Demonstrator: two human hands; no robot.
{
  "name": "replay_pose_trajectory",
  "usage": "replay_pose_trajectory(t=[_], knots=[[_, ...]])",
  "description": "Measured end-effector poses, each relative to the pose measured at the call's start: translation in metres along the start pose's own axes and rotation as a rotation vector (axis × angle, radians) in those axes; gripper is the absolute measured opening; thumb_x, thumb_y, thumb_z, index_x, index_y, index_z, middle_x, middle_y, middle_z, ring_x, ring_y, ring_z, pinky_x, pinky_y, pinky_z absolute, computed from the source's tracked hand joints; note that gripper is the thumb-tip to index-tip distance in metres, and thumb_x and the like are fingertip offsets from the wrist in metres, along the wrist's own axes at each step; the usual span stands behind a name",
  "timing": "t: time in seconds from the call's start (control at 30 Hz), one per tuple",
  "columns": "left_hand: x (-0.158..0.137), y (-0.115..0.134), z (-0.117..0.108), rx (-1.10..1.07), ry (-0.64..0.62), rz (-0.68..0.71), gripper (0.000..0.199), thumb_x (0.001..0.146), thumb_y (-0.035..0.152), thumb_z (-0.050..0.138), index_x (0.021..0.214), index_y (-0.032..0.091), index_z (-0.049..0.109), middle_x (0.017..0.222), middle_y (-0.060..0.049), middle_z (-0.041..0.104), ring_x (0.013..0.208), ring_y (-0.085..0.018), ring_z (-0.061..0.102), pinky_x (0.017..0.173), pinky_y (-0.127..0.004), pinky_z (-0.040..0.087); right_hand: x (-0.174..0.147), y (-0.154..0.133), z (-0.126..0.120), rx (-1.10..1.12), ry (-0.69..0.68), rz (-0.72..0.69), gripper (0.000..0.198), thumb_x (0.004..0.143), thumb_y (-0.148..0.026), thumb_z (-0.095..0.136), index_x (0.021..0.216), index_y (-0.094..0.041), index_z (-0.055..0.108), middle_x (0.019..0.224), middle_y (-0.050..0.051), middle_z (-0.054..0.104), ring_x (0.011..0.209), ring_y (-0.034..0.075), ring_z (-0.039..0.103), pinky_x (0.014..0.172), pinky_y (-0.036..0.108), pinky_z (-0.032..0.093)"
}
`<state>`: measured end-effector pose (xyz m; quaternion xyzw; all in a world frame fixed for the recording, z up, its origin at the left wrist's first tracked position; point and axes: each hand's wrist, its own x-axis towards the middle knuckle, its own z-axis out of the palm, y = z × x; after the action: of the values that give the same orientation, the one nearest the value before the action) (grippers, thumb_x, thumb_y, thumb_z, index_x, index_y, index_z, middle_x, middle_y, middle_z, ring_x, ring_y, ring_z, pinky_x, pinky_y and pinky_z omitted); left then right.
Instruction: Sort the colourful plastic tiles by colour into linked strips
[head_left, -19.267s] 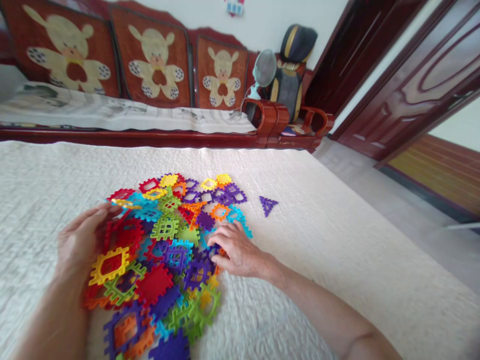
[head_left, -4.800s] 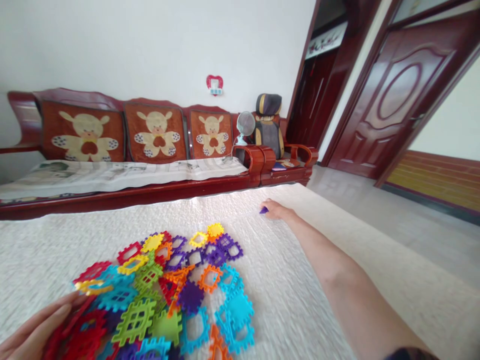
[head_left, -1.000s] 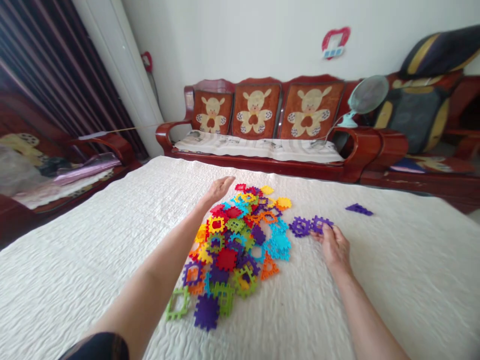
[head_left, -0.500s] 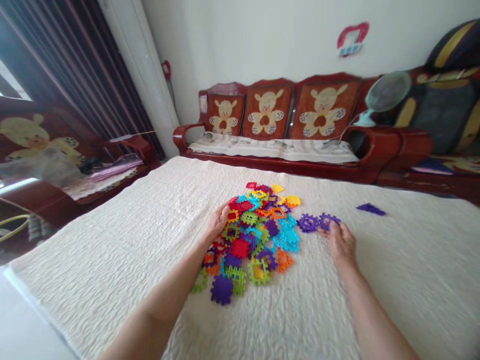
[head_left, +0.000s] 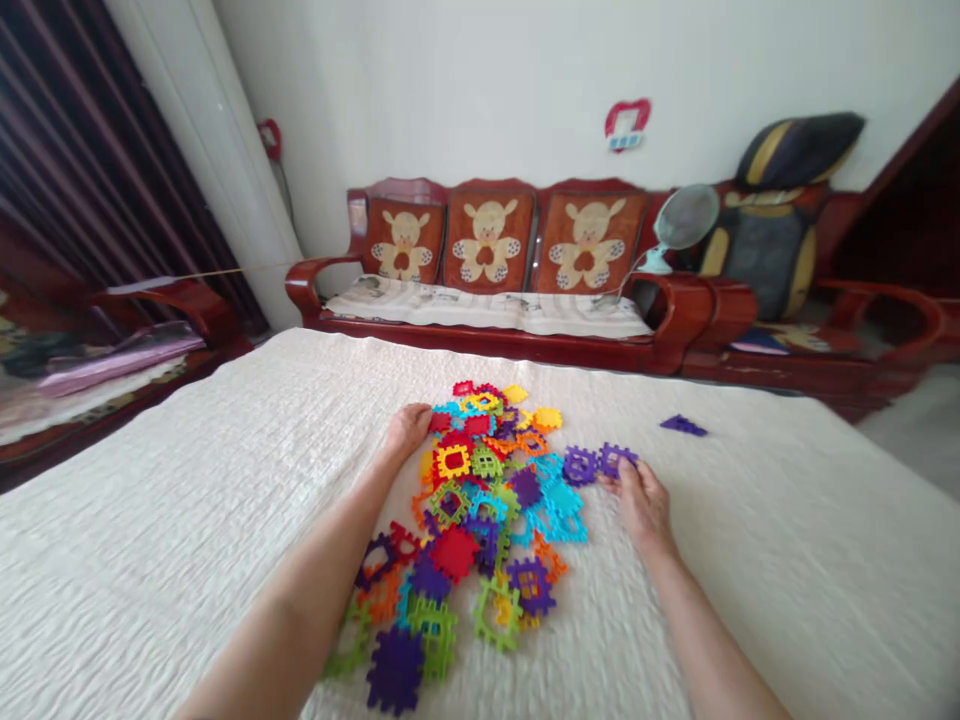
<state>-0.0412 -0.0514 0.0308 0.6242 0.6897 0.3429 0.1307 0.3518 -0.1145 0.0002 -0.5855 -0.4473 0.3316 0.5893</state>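
Observation:
My left hand [head_left: 409,428] is at the far left edge of a heap of colourful plastic interlocking tiles, fingers closed at a red tile [head_left: 441,423]. Its fingertips are partly hidden. To the right of the heap, my right hand [head_left: 645,505] pinches a purple window-frame tile [head_left: 616,460] between thumb and fingers. Edge to edge with it is a second purple frame tile [head_left: 580,466], seemingly joined. The heap holds square tiles, some solid, like the red one [head_left: 454,553], others with openings, like the green one [head_left: 497,612].
A cream quilted cover [head_left: 757,540] lies over the table. A purple triangular tile [head_left: 684,426] lies apart at the right. Behind stand a wooden sofa [head_left: 480,340] with bear-patterned cushions, a small fan [head_left: 685,217] and a massage-type seat pad [head_left: 772,250].
The view has turned to the right and the heap appears nearer. My left hand stays by the red tiles at the heap's far left; my right hand still holds the purple tile.

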Motion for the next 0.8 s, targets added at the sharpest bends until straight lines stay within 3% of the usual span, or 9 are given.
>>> replay_pose_trajectory(t=[0.13,0.23,0.33,0.43,0.57,0.67,0.8], knots=[[0.004,-0.016,0.016,0.051,-0.085,0.256,0.037,0.087,0.036,0.039,0.101,0.023,0.07,0.11,-0.006,0.071,0.105,-0.02,0.063,0.098,-0.031,0.045,-0.007,-0.003,0.002,0.016,-0.015,-0.003,0.042,0.074,-0.06,0.065,0.082,-0.02,0.061,0.074,0.002,0.069,0.069,0.019,0.069,0.066,0.029,0.054],[0.007,-0.03,0.02,0.052,-0.08,0.327,0.041,0.087,0.042,0.037,0.104,0.023,0.069,0.112,-0.005,0.071,0.104,-0.019,0.063,0.096,-0.029,0.046,-0.009,-0.003,0.002,0.033,0.001,-0.008,0.04,0.076,-0.059,0.064,0.085,-0.02,0.06,0.077,0.002,0.069,0.071,0.019,0.069,0.066,0.029,0.054],[0.012,-0.04,0.022,0.097,-0.088,0.345,0.041,0.086,0.043,0.037,0.103,0.023,0.068,0.109,-0.005,0.072,0.102,-0.02,0.064,0.094,-0.03,0.047,0.001,-0.005,-0.006,-0.023,0.075,-0.073,0.039,0.08,-0.056,0.058,0.09,-0.019,0.061,0.083,0.004,0.071,0.077,0.02,0.068,0.07,0.031,0.054],[0.015,-0.043,0.024,0.136,-0.07,0.337,0.037,0.085,0.044,0.038,0.101,0.027,0.067,0.109,-0.002,0.072,0.102,-0.021,0.065,0.093,-0.033,0.048,0.021,-0.007,-0.028,-0.211,0.118,-0.211,0.033,0.082,-0.046,0.054,0.098,-0.019,0.064,0.095,0.006,0.071,0.092,0.021,0.066,0.084,0.037,0.053],[0.017,-0.046,0.027,0.161,-0.066,0.328,0.038,0.086,0.046,0.036,0.098,0.027,0.066,0.108,-0.003,0.072,0.101,-0.022,0.066,0.093,-0.036,0.049,0.042,0.0,-0.068,-0.478,-0.074,-0.434,0.027,0.074,-0.022,0.049,0.091,-0.02,0.069,0.109,0.007,0.069,0.108,0.022,0.061,0.102,0.041,0.044],[0.019,-0.05,0.028,0.163,-0.072,0.307,0.037,0.085,0.048,0.036,0.097,0.03,0.066,0.108,0.0,0.072,0.101,-0.022,0.066,0.093,-0.036,0.05,0.047,0.01,-0.091,-0.596,-0.145,-0.423,0.041,0.066,-0.013,0.046,0.1,-0.022,0.068,0.116,0.006,0.066,0.116,0.021,0.057,0.108,0.042,0.039],[0.021,-0.052,0.027,0.142,-0.069,0.288,0.034,0.083,0.049,0.039,0.095,0.033,0.066,0.105,0.002,0.072,0.099,-0.022,0.066,0.093,-0.037,0.05,0.041,0.014,-0.092,-0.693,-0.096,-0.31,0.044,0.075,-0.019,0.048,0.116,-0.021,0.061,0.118,0.007,0.066,0.113,0.021,0.059,0.103,0.042,0.042]])
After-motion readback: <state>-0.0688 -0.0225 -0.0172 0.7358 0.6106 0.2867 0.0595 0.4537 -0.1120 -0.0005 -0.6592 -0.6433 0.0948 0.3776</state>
